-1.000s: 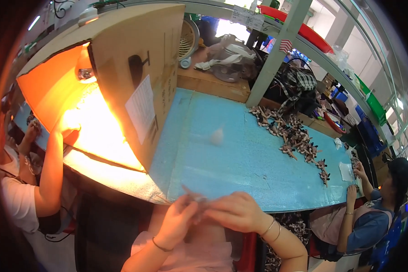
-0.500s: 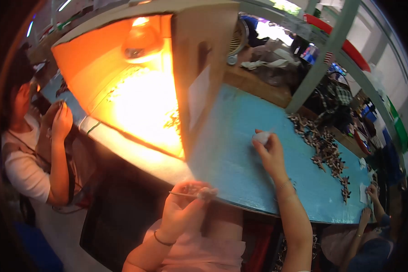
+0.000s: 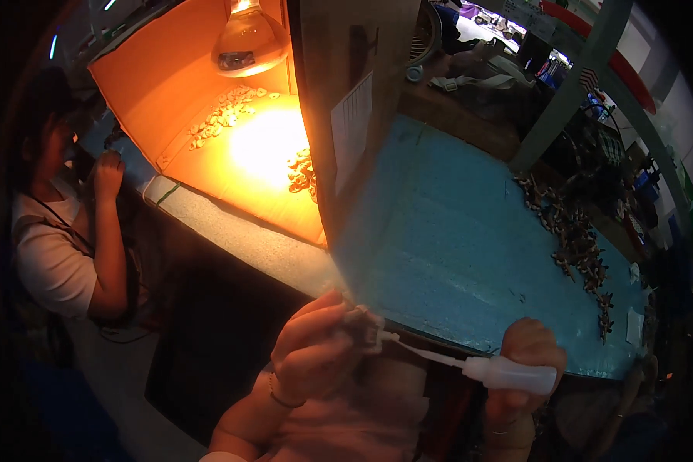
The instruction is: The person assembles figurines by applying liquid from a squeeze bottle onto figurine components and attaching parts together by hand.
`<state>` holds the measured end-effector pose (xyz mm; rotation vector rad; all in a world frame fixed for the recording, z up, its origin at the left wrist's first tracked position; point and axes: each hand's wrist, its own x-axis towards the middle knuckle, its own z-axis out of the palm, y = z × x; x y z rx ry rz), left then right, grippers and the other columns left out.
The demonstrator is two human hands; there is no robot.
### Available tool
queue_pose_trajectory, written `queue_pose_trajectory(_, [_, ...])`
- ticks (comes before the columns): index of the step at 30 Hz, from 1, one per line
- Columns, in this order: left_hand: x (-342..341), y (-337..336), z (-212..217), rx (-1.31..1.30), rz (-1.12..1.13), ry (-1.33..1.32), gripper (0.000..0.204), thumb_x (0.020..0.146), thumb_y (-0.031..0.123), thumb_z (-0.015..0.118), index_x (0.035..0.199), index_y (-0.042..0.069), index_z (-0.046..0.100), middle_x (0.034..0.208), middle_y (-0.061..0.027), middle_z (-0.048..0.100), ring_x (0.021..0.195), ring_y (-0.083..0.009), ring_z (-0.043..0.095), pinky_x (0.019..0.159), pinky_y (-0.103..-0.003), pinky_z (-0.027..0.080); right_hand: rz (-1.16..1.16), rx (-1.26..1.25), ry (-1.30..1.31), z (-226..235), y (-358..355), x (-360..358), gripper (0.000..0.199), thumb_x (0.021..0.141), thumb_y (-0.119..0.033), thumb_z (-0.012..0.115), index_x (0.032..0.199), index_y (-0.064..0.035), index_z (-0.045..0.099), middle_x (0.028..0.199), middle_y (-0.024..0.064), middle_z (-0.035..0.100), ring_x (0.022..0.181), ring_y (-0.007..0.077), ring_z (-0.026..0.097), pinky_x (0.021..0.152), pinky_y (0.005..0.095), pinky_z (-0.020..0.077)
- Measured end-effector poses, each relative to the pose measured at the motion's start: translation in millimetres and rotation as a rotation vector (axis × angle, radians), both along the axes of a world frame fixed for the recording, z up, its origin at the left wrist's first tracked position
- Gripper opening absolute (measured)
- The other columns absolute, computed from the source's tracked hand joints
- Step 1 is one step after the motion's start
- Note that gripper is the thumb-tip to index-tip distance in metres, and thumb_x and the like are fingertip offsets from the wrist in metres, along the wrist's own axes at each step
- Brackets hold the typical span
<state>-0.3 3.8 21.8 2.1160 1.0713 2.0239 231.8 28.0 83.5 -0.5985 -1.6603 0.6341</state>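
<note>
Your right hand [image 3: 527,356] fists the white squeeze bottle [image 3: 508,375], nozzle aimed at the small piece [image 3: 359,327] your left hand [image 3: 316,346] pinches steady off the table's [image 3: 454,239] near edge.

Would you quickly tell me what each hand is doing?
Left hand: closed, pinching a small part.
Right hand: closed around a squeeze bottle.
</note>
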Motion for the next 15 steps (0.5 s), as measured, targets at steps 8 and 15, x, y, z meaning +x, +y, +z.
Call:
queue_pose_trajectory(8, [0.8,-11.9,-8.5,-0.051,0.012,0.086,0.044,0.070,-0.008,0.071,0.097,0.010,0.042,0.114,-0.0193,0.043,0.116,-0.0392,0.047,0.090,-0.042,0.051,-0.180,0.164,-0.255,11.9,-28.0,-3.6,0.039,0.077,-0.048,0.068,0.082,-0.0130,0.051,0.066,-0.0044,0.048,0.057,0.0131,0.040,0.055,0.0292,0.0304])
queue_pose_trajectory(15, [3.5,-14.2,-6.4,-0.082,0.003,0.074,0.043,0.071,-0.008,0.070,0.097,0.011,0.042,0.114,-0.0189,0.043,0.117,-0.0380,0.046,0.093,-0.044,0.048,-0.136,0.063,-0.214,13.0,-31.5,-5.5,0.035,0.073,-0.050,0.070,0.074,-0.0158,0.060,0.063,-0.0066,0.048,0.056,0.0135,0.040,0.052,0.0287,0.0285])
